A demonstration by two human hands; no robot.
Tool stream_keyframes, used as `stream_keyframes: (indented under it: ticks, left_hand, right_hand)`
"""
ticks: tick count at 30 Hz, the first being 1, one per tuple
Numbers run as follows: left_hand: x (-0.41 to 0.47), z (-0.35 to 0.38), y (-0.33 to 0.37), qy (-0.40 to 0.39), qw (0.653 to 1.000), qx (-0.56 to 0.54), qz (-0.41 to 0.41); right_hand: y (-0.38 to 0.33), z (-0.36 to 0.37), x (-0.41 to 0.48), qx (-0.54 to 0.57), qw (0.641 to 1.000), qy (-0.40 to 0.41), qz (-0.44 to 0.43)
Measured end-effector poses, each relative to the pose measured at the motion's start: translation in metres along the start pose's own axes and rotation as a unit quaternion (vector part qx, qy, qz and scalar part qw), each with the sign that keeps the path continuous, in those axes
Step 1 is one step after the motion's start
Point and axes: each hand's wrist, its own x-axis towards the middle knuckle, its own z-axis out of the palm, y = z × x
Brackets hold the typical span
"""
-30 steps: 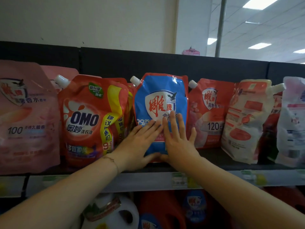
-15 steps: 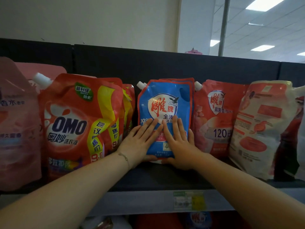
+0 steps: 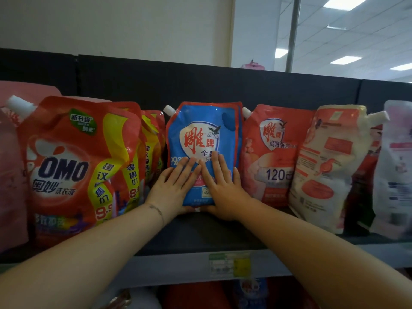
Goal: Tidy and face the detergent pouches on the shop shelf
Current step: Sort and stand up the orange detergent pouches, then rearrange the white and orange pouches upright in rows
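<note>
Task's thing: the blue glossy plastic detergent pouch [image 3: 200, 134] with a white corner spout stands upright mid-shelf, label facing out. It sits between the red OMO pouch [image 3: 73, 166] on its left and the red soft pouch [image 3: 274, 148] on its right.
Left hand [image 3: 171, 188]: fingers straight and together, pressed flat on the pouch's lower front.
Right hand [image 3: 220, 186]: the same, just beside the left; both thumbs sit at the pouch's base.
Just changed: over the last second the blue pouch has gone farther back on the dark shelf [image 3: 200, 233], leaving a wider bare strip in front of it.
Meaning: it now looks squared against the pouches behind it, so this facing seems nearly done. The cream-and-red pouch [image 3: 327, 166] farther right leans, showing what looks like its back, and likely needs turning.
Hidden: the hands cover the lower label; only edges show of the pouches behind, so their number cannot be told.
Cut off: the pink pouch [image 3: 11, 175] at far left and the blurred white pouch [image 3: 396, 170] at far right.
</note>
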Motion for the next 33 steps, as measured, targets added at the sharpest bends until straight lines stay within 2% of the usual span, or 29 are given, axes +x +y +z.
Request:
stream_keyframes:
  ticks: [3, 8, 10, 12, 14, 17, 19, 21, 23, 26, 27, 28, 30, 31, 33]
  left_hand:
    - [-0.002, -0.022, 0.005, -0.089, 0.994, 0.063, 0.005]
    - [-0.013, -0.053, 0.027, -0.113, 0.990, 0.080, -0.027]
    - [-0.018, -0.070, 0.039, -0.092, 0.994, 0.043, -0.050]
    - [-0.018, -0.088, 0.053, -0.038, 0.996, -0.018, -0.072]
    - [-0.011, -0.102, 0.071, 0.031, 0.995, -0.079, -0.061]
    - [0.003, -0.117, 0.112, 0.067, 0.985, -0.156, -0.024]
    - [0.016, -0.121, 0.142, 0.059, 0.970, -0.235, -0.031]
    - [0.032, -0.118, 0.170, 0.001, 0.938, -0.342, -0.053]
    - [0.047, -0.117, 0.193, -0.067, 0.885, -0.456, -0.068]
    - [0.064, -0.122, 0.226, -0.082, 0.773, -0.618, -0.114]
    - [0.068, -0.125, 0.236, -0.081, 0.749, -0.644, -0.132]
    - [0.070, -0.129, 0.246, -0.081, 0.749, -0.642, -0.142]
    - [0.073, -0.131, 0.261, -0.070, 0.784, -0.594, -0.164]
    - [0.074, -0.130, 0.265, -0.055, 0.790, -0.583, -0.182]
    - [0.076, -0.126, 0.267, -0.027, 0.780, -0.593, -0.198]
  right_hand:
    - [0.000, -0.013, -0.008, -0.006, 0.999, -0.023, -0.022]
    - [0.017, -0.038, -0.044, -0.004, 0.996, 0.023, -0.083]
    - [0.027, -0.046, -0.063, 0.002, 0.994, 0.031, -0.103]
    - [0.040, -0.048, -0.081, -0.011, 0.992, 0.040, -0.115]
    - [0.055, -0.050, -0.101, -0.013, 0.992, 0.062, -0.107]
    - [0.079, -0.054, -0.131, -0.001, 0.993, 0.097, -0.070]
    - [0.095, -0.055, -0.149, 0.006, 0.991, 0.118, -0.062]
    - [0.112, -0.055, -0.166, 0.009, 0.989, 0.137, -0.048]
    - [0.128, -0.055, -0.183, 0.005, 0.992, 0.122, -0.017]
    - [0.152, -0.053, -0.207, -0.008, 0.989, 0.145, 0.011]
    - [0.159, -0.051, -0.213, -0.012, 0.986, 0.166, 0.030]
    - [0.165, -0.050, -0.219, -0.012, 0.979, 0.198, 0.052]
    - [0.174, -0.048, -0.227, -0.019, 0.961, 0.251, 0.115]
    - [0.178, -0.047, -0.228, -0.021, 0.951, 0.262, 0.162]
    - [0.182, -0.044, -0.227, 0.013, 0.929, 0.250, 0.274]
